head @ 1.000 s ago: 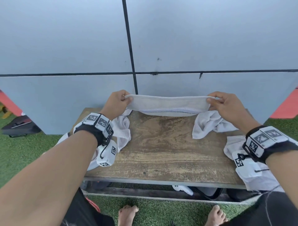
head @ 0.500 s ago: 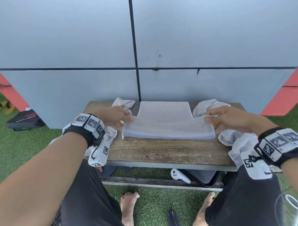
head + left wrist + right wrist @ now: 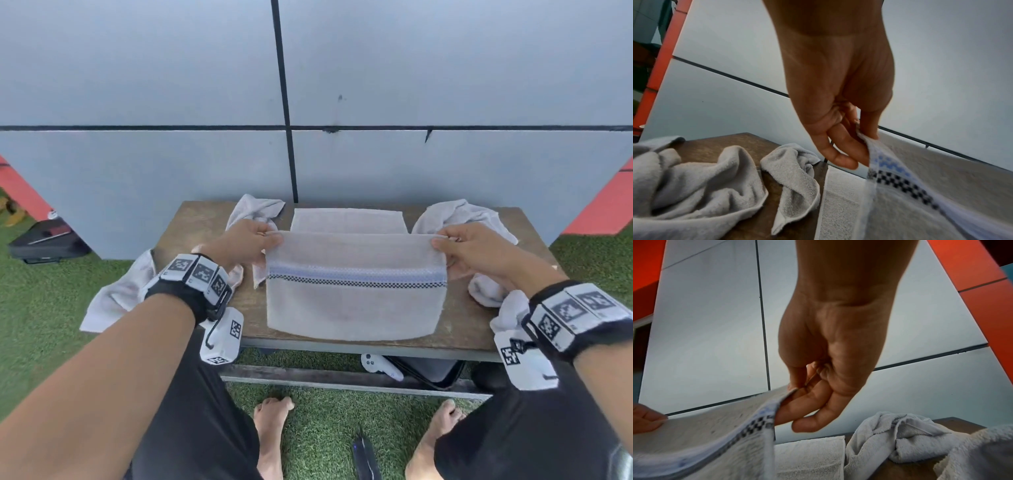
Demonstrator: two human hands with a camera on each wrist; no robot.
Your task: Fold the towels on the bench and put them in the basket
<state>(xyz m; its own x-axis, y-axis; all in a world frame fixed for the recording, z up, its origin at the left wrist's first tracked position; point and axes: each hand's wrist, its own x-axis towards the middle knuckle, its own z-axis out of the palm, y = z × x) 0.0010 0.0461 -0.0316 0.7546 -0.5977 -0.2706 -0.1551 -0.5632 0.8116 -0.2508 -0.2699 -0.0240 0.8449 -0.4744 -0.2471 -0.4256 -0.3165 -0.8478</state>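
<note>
A pale grey towel (image 3: 354,301) with a blue and black checked stripe lies spread across the wooden bench (image 3: 459,329). Its near flap is lifted off the far part, which lies flat. My left hand (image 3: 263,240) pinches the flap's left corner between thumb and fingers, and the left wrist view shows the same pinch (image 3: 863,151) on the striped towel (image 3: 920,203). My right hand (image 3: 442,241) pinches the right corner, seen close in the right wrist view (image 3: 795,395) above the towel (image 3: 705,434). No basket is in view.
Crumpled grey towels lie on the bench to the left (image 3: 255,212), over its left end (image 3: 116,298) and to the right (image 3: 462,216). A grey wall stands right behind the bench. A white controller (image 3: 380,365) and a dark bag lie under it, on green turf by my bare feet.
The towel went from stretched in the air at the back of the bench to laid down on it. Both hands have drawn the striped edge toward me and lifted it.
</note>
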